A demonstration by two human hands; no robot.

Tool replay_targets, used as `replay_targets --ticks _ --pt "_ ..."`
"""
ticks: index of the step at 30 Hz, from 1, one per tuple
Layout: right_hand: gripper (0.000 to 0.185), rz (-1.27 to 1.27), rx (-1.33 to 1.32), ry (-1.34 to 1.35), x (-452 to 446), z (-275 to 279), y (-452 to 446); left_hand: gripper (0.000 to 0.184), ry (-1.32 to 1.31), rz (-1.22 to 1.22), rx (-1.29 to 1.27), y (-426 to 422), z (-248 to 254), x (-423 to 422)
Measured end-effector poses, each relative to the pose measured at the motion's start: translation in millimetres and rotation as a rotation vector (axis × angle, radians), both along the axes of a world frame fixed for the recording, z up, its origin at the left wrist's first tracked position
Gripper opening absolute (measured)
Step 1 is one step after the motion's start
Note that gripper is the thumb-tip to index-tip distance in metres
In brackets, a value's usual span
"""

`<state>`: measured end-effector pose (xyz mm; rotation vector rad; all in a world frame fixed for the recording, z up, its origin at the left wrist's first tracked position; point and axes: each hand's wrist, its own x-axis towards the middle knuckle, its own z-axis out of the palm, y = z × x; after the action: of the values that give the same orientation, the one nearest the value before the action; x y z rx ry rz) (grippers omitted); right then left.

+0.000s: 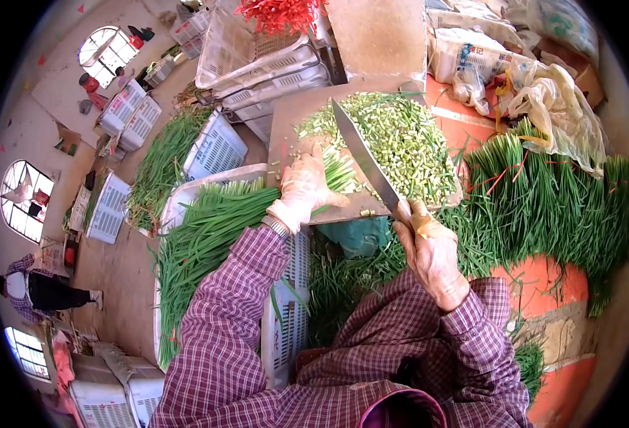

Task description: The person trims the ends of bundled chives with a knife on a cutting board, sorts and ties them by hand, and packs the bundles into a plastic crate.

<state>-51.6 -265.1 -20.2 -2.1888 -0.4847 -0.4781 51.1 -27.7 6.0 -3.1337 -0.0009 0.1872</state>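
My left hand (302,187), in a thin pale glove, rests over a bunch of garlic chives (339,170) on the cutting board (291,107), its thumb spread toward me. The cut ends stick out past the fingers, and the long leaves trail left over a white crate (286,342). In my right hand (432,250) is the handle of a long kitchen knife (363,151). Its blade points up and left, between the bunch and a heap of chopped chives (403,146). A few cut pieces lie by the board's near edge.
Tied chive bundles (543,192) line the right side, below crumpled plastic bags (553,107). Stacked white crates (271,71) and red ties (279,13) stand beyond the board. Loose leaves (336,299) lie below it. Another person (43,285) stands far left.
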Motion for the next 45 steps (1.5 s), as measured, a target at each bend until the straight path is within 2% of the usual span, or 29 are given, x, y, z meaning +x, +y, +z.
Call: replay_targets --ticks 4,8,14,18,20,26,31,34,36,41,43,44,45 --pt "0.026 -0.017 -0.130 0.011 -9.0 -1.3 1.2 0.129 -0.043 -0.006 0.009 0.3 -2.8 3.0" --pt "0.027 -0.048 -0.095 0.043 -13.1 -3.3 5.5 0.113 -0.113 -0.020 -0.009 2.1 -10.0 1.7" --pt "0.029 -0.015 -0.092 0.090 -6.5 -25.0 4.5 0.109 -0.135 -0.001 0.015 -2.7 -9.4 -0.6" --pt "0.025 0.095 -0.239 0.124 8.1 -19.9 -8.5 0.106 -0.120 -0.014 0.019 -5.9 -14.6 -4.0" --pt "0.024 0.084 -0.248 0.155 10.9 -11.1 -8.7 0.087 -0.245 -0.069 0.145 -8.3 -19.3 -8.7" --pt "0.023 0.166 -0.301 0.218 28.7 -0.7 -8.3 0.079 -0.262 -0.059 0.094 -6.5 -26.1 -6.9" --pt "0.026 0.247 -0.331 0.232 55.3 -7.4 5.6 0.081 -0.235 -0.067 0.123 -6.1 -23.0 -4.8" --pt "0.026 0.184 -0.334 0.223 81.0 -31.3 40.7 0.078 -0.253 -0.091 0.159 -11.1 -19.1 -7.1" --pt "0.025 0.114 -0.363 0.306 100.1 -44.6 69.0 0.076 -0.194 -0.055 0.095 -12.0 -16.0 -8.4" --pt "0.020 0.067 -0.396 0.140 95.2 -46.5 65.6 0.078 -0.261 -0.026 -0.025 -1.1 -24.9 -0.2" --pt "0.015 0.056 -0.520 0.353 85.2 -28.0 45.1 0.089 -0.330 -0.101 -0.073 5.0 -22.5 -5.3" --pt "0.014 0.015 -0.556 0.245 86.7 -31.6 35.3 0.113 -0.213 -0.013 -0.020 1.0 -21.0 -3.8" --pt "0.013 -0.028 -0.592 0.131 91.9 -38.3 22.9 0.124 -0.140 0.003 0.000 -5.0 -14.4 -6.6"
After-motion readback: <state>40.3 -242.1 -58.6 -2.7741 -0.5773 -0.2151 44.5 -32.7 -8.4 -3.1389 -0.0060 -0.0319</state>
